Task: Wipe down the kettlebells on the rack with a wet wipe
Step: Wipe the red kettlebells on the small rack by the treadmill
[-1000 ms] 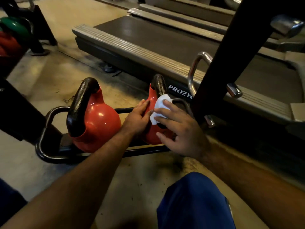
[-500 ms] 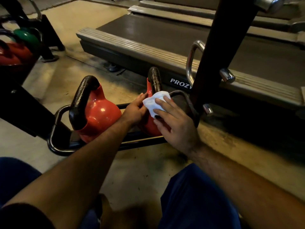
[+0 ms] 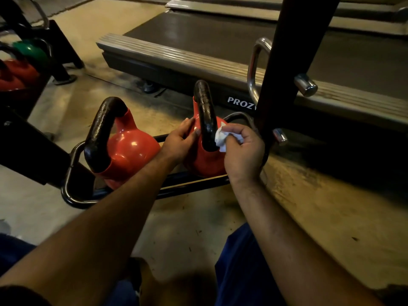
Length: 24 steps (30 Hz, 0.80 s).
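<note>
Two red kettlebells with black handles sit on a low black tubular rack point(image 3: 72, 164) at centre frame. The left kettlebell point(image 3: 130, 151) stands untouched. The right kettlebell point(image 3: 205, 160) is flanked by both hands. The left hand point(image 3: 178, 142) rests against its left side, fingers extended and relaxed along the red body beside the handle. The right hand point(image 3: 242, 151) pinches a crumpled white wet wipe point(image 3: 221, 138) between curled fingers and thumb, the wipe touching the right edge of the black handle point(image 3: 205, 113).

Legible writing: white letters "PROZ" on the side of the treadmill point(image 3: 220, 71) behind the rack; the rest is hidden by a black upright post point(image 3: 287, 62).

Upper left: further kettlebells point(image 3: 26, 60), green and red, on another stand.
</note>
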Motion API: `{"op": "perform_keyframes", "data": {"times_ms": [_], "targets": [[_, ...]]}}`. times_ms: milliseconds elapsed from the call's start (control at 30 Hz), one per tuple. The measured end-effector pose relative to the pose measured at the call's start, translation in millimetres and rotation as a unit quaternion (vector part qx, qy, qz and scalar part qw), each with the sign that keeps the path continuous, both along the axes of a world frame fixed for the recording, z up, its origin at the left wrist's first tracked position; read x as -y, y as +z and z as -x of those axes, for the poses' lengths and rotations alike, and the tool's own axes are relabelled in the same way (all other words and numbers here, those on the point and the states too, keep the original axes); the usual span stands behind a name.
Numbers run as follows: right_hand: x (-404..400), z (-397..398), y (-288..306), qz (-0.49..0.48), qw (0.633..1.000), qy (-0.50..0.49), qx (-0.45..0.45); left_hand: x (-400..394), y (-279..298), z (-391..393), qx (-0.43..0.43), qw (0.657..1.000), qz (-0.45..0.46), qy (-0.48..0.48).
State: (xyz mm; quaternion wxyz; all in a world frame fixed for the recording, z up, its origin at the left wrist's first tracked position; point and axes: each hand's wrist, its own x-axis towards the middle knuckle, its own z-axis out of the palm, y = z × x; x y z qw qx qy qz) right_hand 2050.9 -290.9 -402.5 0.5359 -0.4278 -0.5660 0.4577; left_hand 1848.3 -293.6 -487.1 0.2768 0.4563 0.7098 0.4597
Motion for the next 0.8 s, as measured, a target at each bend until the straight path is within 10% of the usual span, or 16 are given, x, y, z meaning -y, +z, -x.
{"op": "perform_keyframes", "data": {"times_ms": [300,567,800], "targets": [[-6,12,-1,-0.111,0.985,-0.106,0.074,1,5,-3,0.022,1.0,0.001,0.0],[20,0,3,0.027,0.992,0.092,-0.085,6,15,-9,0.054,0.998,-0.022,-0.012],[46,-1,0,0.071,0.973,0.216,-0.037,13,24,-12,0.061,0.998,0.002,0.0]]}}
